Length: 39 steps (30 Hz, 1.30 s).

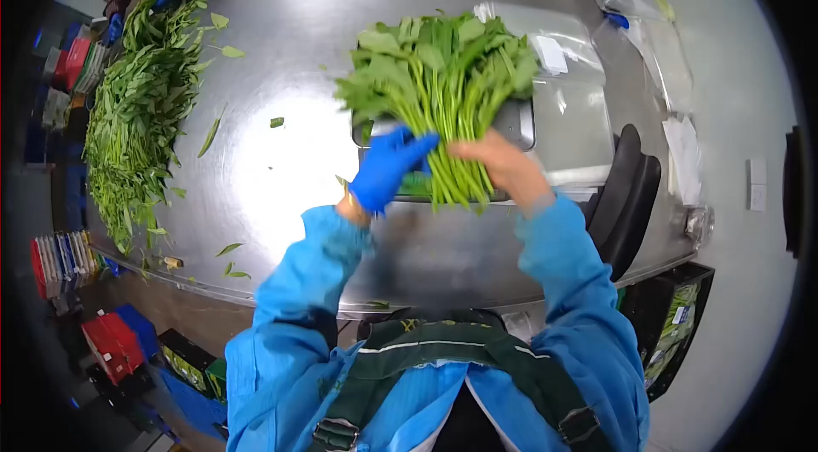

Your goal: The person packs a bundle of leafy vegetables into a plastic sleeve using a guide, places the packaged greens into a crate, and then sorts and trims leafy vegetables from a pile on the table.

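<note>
One bunch of greens [441, 86] sits between the gloved left hand [385, 164] and bare right hand [504, 164], both curled in round its stems [452, 177], hiding most of a tray [515, 124]. Beyond the right hand, I can't read the white card [550, 55].

— Where do we look from?
— From the wearer's head, forward and steeply down, so we see the left hand [385, 166] and the right hand [503, 164] from above, near mid-view.
— How near are we?
— Near enough that we catch the blue sleeves [319, 258] and green straps [547, 388] on our side of the hands, yet wide enough that we take in the metal table [281, 43] beyond them and the pale wall [733, 230] to their right, all curving toward dark corners.
</note>
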Motion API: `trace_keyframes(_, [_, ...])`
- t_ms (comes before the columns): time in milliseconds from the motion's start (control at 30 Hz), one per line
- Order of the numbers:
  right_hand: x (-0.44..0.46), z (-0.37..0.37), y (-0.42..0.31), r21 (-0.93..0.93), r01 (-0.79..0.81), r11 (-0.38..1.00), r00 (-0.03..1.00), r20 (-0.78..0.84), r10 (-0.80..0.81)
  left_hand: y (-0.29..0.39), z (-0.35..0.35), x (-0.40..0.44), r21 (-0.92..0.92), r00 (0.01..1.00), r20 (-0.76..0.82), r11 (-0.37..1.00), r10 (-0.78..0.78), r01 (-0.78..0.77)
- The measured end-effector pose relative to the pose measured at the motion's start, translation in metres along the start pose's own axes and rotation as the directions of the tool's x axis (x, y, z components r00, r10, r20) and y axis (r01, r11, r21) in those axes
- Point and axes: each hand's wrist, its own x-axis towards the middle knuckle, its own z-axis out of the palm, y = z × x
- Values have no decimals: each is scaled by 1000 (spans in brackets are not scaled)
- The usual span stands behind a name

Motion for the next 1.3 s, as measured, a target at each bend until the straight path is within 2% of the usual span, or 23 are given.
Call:
trace_keyframes(33, [-21,10,14,3,-35,999,999,5,35,-12,7,-26,-36,998,21,998,53,-53])
trace_keyframes(67, [-42,19,33,-78,29,997,999,26,-27,-30,14,-52,-26,998,2,997,-68,68])
trace_keyframes(100, [-48,3,49,-214,136,967,990,49,-129,-61,24,-46,-20,993,7,993,-119,119])
trace_keyframes(133, [-55,2,74,-206,136,969,990,53,-127,-91,27,-56,-68,994,14,992,-107,107])
trace_keyframes(200, [-65,-4,122,8,-7,1000,1000,11,7,-132,36,-70,-142,992,-21,982,-128,123])
trace_keyframes(267, [-64,-14,136,-15,-35,999,999,16,35,-150,33,-68,-125,995,-1,987,-101,100])
trace_keyframes(367, [-59,-24,137,-75,-98,992,995,15,99,-149,32,-62,-115,998,21,992,-52,54])
trace_keyframes(433, [-55,-29,136,-158,-126,979,990,48,135,-147,30,-60,-106,992,24,987,-120,122])
trace_keyframes(667, [-50,-36,142,-66,-111,992,986,116,118,-160,29,-56,-104,994,49,989,-101,106])
trace_keyframes(733, [-49,-38,144,-48,-125,991,985,118,130,-161,36,-54,-120,995,-35,988,97,-101])
trace_keyframes(767, [-48,-37,145,-23,-134,991,984,115,136,-161,32,-52,-121,994,-38,987,98,-102])
trace_keyframes(800, [-49,-35,143,-13,-119,993,986,120,120,-161,28,-51,114,976,-33,971,216,-211])
trace_keyframes(833, [-49,-34,142,-12,-121,993,985,120,122,-160,24,-51,340,946,3,889,325,-307])
trace_keyframes(933, [-49,-25,136,78,-130,988,985,120,120,-149,22,-55,358,961,-50,903,274,-239])
trace_keyframes(967, [-48,-19,133,91,-93,992,980,184,75,-154,20,-54,356,963,-31,903,269,-241])
trace_keyframes(1000, [-48,-15,130,105,-52,993,969,245,24,-156,18,-52,262,973,-34,942,227,-210])
trace_keyframes(1033, [-49,-16,131,109,-40,993,974,226,14,-158,16,-50,167,982,-33,970,183,-176])
trace_keyframes(1133, [-51,-16,137,29,-175,984,981,87,172,-158,18,-54,99,997,-31,993,72,-69])
trace_keyframes(1167, [-52,-14,137,33,-174,984,982,83,171,-158,18,-55,58,999,-39,998,27,-25])
trace_keyframes(1300, [-53,-12,133,5,-114,993,990,81,114,-163,13,-52,44,999,25,999,31,-32])
